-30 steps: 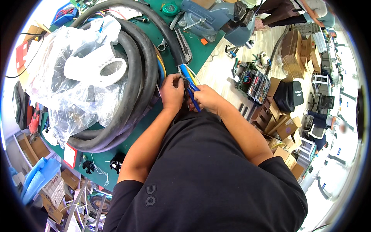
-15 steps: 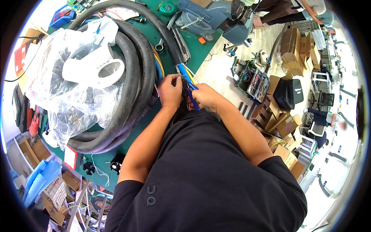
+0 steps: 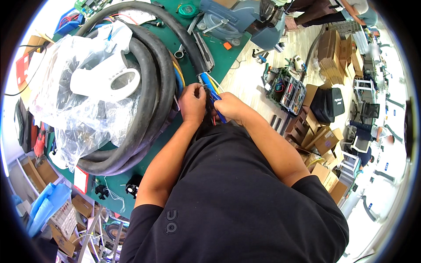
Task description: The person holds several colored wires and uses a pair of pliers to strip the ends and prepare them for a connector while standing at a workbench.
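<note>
A thick black cable point(image 3: 151, 74) lies coiled on the green bench point(image 3: 228, 57). Its cut end point(image 3: 199, 70) shows blue, yellow and white inner wires point(image 3: 209, 85). My left hand point(image 3: 193, 103) and my right hand point(image 3: 230, 107) are closed together at the bench edge, just below that end. My right hand grips a blue wire or blue-handled tool that sticks out below the fingers; I cannot tell which. My left hand pinches the wires beside it. My fingers hide what lies between them.
A clear plastic bag with a white moulded part point(image 3: 105, 81) sits inside the coil. A blue bench vise point(image 3: 232, 24) stands at the far edge. On the floor to the right lie a parts organiser point(image 3: 287, 85), cardboard boxes point(image 3: 324, 140) and a black bag point(image 3: 329, 103).
Both hands stay closed together at the cable's end. The view has shifted slightly, so the coil and bench sit a little lower in the picture.
</note>
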Demonstrator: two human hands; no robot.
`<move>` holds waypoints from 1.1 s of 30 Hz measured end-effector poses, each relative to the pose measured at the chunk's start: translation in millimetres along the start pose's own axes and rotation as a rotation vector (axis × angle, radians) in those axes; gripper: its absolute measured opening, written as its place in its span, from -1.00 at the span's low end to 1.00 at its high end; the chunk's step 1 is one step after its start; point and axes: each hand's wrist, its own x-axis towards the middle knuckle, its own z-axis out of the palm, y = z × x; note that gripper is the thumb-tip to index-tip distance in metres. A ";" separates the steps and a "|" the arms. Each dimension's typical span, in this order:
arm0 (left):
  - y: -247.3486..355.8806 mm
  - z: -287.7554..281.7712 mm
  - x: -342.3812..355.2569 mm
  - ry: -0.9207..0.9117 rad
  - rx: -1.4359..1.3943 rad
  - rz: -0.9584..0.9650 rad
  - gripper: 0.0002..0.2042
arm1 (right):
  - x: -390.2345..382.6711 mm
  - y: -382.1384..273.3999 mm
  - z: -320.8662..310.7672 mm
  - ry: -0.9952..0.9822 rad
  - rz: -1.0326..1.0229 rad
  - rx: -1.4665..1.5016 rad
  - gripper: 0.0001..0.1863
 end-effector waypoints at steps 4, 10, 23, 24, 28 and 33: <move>-4.7 1.7 1.0 0.010 0.034 0.080 -0.88 | 5.2 6.5 4.5 0.058 -0.052 -0.005 -0.82; -9.3 3.4 1.6 -0.053 0.028 0.079 -0.86 | 2.1 3.5 1.0 0.050 -0.143 -0.160 -0.69; -12.0 -1.4 6.6 -0.114 0.146 0.114 -0.83 | -8.3 -7.2 -10.0 -0.039 -0.165 -0.270 -0.67; -5.9 -1.5 4.9 -0.116 0.175 0.112 -0.82 | -8.1 -6.4 -10.4 -0.039 -0.156 -0.244 -0.67; 10.3 -4.0 3.8 -0.124 0.245 0.106 -0.80 | -7.0 -2.8 -13.7 -0.054 -0.149 -0.173 -0.66; 2.6 -3.6 4.5 -0.106 0.317 0.145 -0.79 | -17.9 5.2 -12.8 0.030 -0.228 -0.205 -0.67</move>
